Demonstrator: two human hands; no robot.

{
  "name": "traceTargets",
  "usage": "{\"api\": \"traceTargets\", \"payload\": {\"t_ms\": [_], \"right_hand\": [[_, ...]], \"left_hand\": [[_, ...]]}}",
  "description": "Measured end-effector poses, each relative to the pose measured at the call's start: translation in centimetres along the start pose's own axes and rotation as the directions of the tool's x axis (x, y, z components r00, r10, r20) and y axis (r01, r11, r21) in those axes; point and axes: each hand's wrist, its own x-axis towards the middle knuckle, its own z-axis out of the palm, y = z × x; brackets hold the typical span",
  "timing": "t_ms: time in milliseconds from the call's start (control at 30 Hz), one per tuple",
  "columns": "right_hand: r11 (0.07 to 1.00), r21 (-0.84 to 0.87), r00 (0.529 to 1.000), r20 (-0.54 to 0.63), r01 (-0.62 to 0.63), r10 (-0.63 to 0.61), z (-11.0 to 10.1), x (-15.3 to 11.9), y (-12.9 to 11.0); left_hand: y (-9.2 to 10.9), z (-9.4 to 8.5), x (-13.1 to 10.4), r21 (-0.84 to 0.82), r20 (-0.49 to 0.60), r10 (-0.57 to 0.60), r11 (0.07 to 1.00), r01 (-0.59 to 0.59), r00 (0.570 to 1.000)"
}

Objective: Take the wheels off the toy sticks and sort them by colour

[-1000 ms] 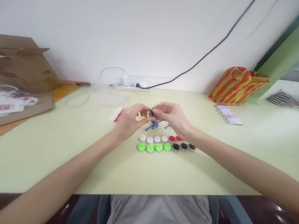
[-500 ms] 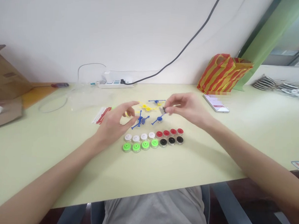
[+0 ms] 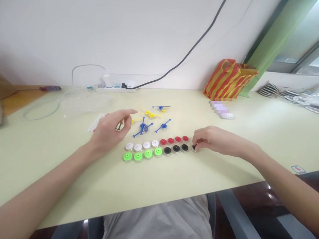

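Observation:
At the right end of the black row, my right hand (image 3: 214, 140) is closed on a small black disc with a clear base (image 3: 194, 148), mostly hidden by the fingers. My left hand (image 3: 111, 127) hovers with thumb and index finger apart, holding nothing. Close to it lie blue arrow spinners (image 3: 143, 128), yellow arrow spinners (image 3: 150, 114) and dark pieces (image 3: 119, 126) partly covered by the hand. In front stand two rows of round pieces: white discs (image 3: 138, 147) and red discs (image 3: 170, 141) behind, green discs (image 3: 138, 157) and black discs (image 3: 176, 148) nearer me.
White sticks (image 3: 94, 123) lie beside my left hand. Toward the wall are a power strip (image 3: 115, 89), clear plastic (image 3: 83, 102) and a screwdriver (image 3: 51, 88). A striped bag (image 3: 228, 80) and a phone (image 3: 223, 111) sit at the back right. The table edge (image 3: 145, 204) runs before my lap.
My right hand has come down and toward me, from beside the blue spinners to the black row's end, with the dark piece. My left hand stays near the spinners. The view has shifted slightly.

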Motion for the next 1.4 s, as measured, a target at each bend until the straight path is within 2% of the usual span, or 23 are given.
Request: {"api": "traceTargets", "payload": {"t_ms": [133,467,667,767,900,1000,1067,1200,1333,1400], "right_hand": [[0.999,0.041,1.000,-0.006,0.028,-0.028,0.2,0.5,0.3],[0.998,0.024,0.998,-0.036,0.060,-0.059,0.2,0.6,0.4],[0.994,-0.043,0.992,-0.072,0.100,-0.103,-1.2,0.6,0.2],[0.986,-0.060,0.973,-0.164,0.154,-0.162,-2.7,1.9,-0.8],[0.960,-0.150,0.924,-0.268,0.238,-0.271,-3.6,5.8,-3.0],[0.939,-0.274,0.905,-0.310,0.208,-0.291,-2.4,9.0,-3.4],[0.938,-0.277,0.897,-0.329,0.207,-0.296,-1.0,10.3,-2.7],[0.948,-0.237,0.879,-0.378,0.211,-0.290,1.2,10.8,-0.4],[0.937,-0.221,0.844,-0.412,0.271,-0.342,2.0,10.8,0.7],[0.923,-0.206,0.832,-0.401,0.325,-0.383,2.1,11.1,0.9]], "left_hand": [[-0.2,0.0,0.0,0.018,0.013,0.001,1.000,-0.001,1.000],[0.0,-0.1,0.1,0.016,0.044,0.016,1.000,-0.016,0.999],[-0.1,0.0,0.0,0.014,0.032,0.020,1.000,-0.020,0.999],[-0.2,0.1,0.1,0.003,0.044,0.020,1.000,-0.020,0.999],[-0.2,-0.1,0.2,-0.003,0.087,0.014,1.000,-0.014,0.996],[-0.4,-0.3,0.2,-0.008,0.136,0.010,1.000,-0.009,0.991],[-0.6,-0.3,0.1,-0.017,0.188,0.001,1.000,0.002,0.982],[-0.9,-0.1,0.1,0.005,0.291,-0.078,0.997,0.080,0.954],[-1.1,-0.1,0.3,0.065,0.403,-0.222,0.975,0.214,0.888],[-1.3,-0.2,0.4,0.101,0.441,-0.257,0.966,0.236,0.860]]}}
